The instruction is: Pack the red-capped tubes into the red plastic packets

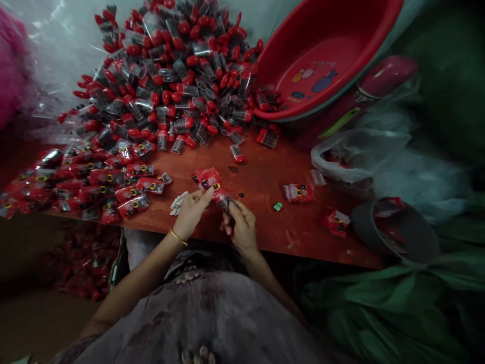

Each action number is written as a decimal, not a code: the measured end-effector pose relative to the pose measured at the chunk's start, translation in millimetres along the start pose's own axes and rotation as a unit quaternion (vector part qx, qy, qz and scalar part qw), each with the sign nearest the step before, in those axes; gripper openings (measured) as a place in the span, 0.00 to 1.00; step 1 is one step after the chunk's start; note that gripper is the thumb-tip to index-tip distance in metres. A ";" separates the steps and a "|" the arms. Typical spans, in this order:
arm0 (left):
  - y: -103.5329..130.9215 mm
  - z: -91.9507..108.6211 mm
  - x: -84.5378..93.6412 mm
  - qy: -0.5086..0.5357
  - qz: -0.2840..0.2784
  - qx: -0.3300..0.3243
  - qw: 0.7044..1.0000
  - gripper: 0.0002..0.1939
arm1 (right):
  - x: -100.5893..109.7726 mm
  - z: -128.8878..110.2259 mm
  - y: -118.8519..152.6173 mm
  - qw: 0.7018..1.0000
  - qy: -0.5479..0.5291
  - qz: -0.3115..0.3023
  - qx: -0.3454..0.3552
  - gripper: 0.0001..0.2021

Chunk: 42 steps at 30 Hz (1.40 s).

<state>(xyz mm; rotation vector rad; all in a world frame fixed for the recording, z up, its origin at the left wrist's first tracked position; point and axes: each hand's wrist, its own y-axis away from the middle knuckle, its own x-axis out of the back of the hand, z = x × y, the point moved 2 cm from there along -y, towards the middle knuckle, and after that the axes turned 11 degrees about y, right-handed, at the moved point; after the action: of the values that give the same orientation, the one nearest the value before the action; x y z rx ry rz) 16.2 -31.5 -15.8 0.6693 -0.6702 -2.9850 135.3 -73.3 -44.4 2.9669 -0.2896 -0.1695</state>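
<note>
Red packet [212, 181]: held between both hands above the desk [261, 177], near its front edge. The left hand [194, 208] closes its thumb and fingers on the packet's left side. The right hand [241, 221] pinches the dark lower-right end between thumb and fingers. The printed part extends beyond the fingertips, away from the body; whether it is one wrapper or several overlapping cannot be told.

White crumpled piece [179, 203]: just beside the left hand, at the front edge. Filled packets [98, 189]: heaped at the desk's left end. Red-capped containers [178, 96]: piled toward the far edge. Red basin [341, 43]: tilted, right of that pile. Loose packet [299, 192] and small green packet [278, 206]: right of the right hand, apart from it.
</note>
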 end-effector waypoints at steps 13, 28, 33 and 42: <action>-13.9 22.6 7.4 0.071 0.050 0.054 0.995 0.22 | 24.1 -5.9 8.3 0.998 0.010 0.001 0.067 0.11; -3.3 20.4 -0.2 0.025 0.018 0.069 0.997 0.25 | 31.9 -32.0 10.1 0.822 0.410 -0.034 0.394 0.20; -1.1 16.7 0.2 0.000 -0.003 0.038 0.999 0.25 | 32.4 -29.1 4.9 0.795 0.432 -0.042 0.424 0.21; -1.6 5.7 -3.7 0.022 -0.003 0.047 0.999 0.23 | 26.6 -26.2 3.8 0.776 0.451 0.024 0.441 0.23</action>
<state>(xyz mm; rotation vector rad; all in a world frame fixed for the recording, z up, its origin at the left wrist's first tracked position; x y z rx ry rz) 17.4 -27.4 -10.3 0.7405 -0.8110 -2.9496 163.8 -78.6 -20.7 3.3424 -0.3569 1.8090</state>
